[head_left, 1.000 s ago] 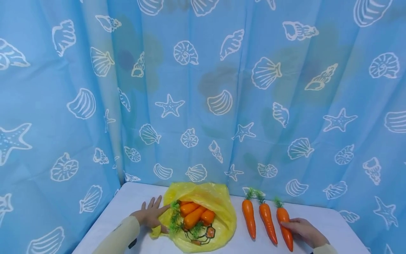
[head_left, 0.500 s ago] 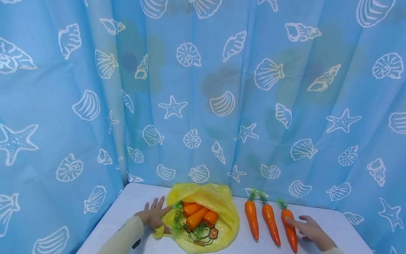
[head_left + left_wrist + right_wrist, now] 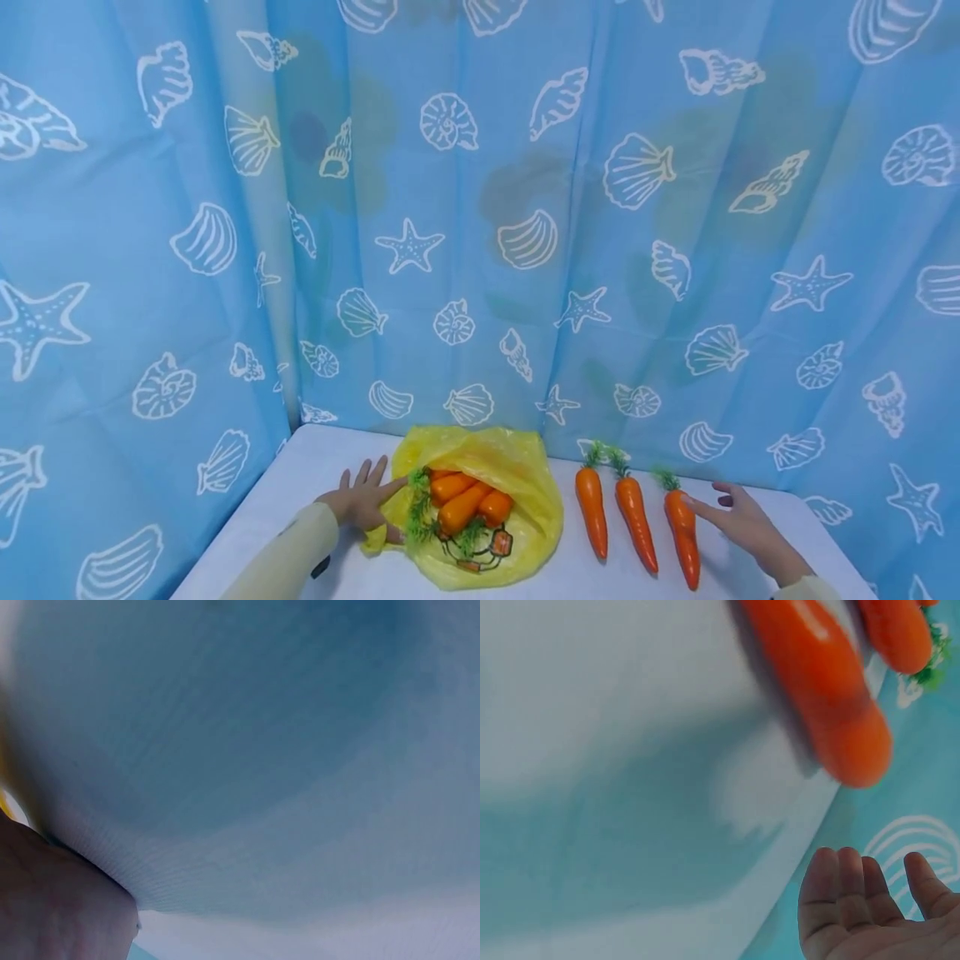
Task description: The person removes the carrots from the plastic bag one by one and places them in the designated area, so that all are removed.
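Observation:
In the head view a yellow plastic bag (image 3: 528, 467) lies on the white table, its mouth facing left. Several orange carrots (image 3: 461, 508) with green tops show inside it. My left hand (image 3: 362, 504), fingers spread, rests at the bag's left edge by the green tops. To the right, three carrots lie in a row: a left one (image 3: 592, 510), a middle one (image 3: 636, 523) and a right one (image 3: 682, 542). Beside the right carrot is my right hand (image 3: 742, 525), fingers extended and holding nothing; whether a fingertip touches the carrot, I cannot tell. The right wrist view shows its fingers (image 3: 851, 892) straight.
A blue curtain (image 3: 480, 200) with white shell prints stands behind the white table (image 3: 341, 446) and along its left side. The table's back edge runs close behind the bag and the carrot tops. Cloth fills most of the left wrist view.
My right hand has let go of the right carrot and drawn a little up and to the right. That carrot stays on the table. My left hand keeps its place at the bag.

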A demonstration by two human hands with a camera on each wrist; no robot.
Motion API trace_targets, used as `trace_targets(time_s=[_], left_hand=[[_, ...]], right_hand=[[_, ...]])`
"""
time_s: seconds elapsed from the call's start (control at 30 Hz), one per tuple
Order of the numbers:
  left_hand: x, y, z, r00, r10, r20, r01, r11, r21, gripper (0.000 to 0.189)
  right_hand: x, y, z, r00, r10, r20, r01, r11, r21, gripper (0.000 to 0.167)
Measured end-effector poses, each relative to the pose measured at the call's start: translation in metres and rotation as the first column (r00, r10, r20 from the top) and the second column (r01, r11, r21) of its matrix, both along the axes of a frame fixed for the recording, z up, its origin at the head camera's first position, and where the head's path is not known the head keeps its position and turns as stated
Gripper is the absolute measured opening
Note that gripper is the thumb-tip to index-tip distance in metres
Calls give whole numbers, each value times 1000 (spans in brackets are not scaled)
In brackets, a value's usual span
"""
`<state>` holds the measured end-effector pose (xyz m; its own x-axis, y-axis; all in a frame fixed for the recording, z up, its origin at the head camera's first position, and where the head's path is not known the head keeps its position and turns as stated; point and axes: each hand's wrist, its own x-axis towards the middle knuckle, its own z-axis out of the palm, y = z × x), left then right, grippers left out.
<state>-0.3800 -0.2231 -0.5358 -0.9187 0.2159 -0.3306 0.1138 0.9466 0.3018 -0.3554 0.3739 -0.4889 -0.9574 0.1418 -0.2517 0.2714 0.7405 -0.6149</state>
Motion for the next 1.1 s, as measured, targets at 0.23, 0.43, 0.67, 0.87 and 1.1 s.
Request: trace_targets(time_s=[0.23, 0.43, 0.67, 0.87, 1.1], left_hand=[[-4, -2, -14, 1000, 5, -24, -4, 1000, 18, 109], [4, 0, -2, 1000, -12, -8, 12, 1000, -10, 107], [7, 2, 7, 1000, -18, -10, 18, 999, -28, 102], [-1, -2, -7, 1000, -5, 0, 5, 1000, -18, 109], [1, -1, -1, 1000, 9, -4, -9, 1000, -15, 106]], right_hand=[[1, -17, 4, 997, 65, -50, -66, 997, -36, 121], [1, -35, 7, 995, 82, -60, -85, 996, -41, 119], [0, -58, 16, 992, 98, -78, -100, 995, -20, 121], [0, -74, 17, 990, 117, -81, -119, 992, -29, 117], [-3, -91, 17, 979, 152, -134, -159, 987, -39, 107]])
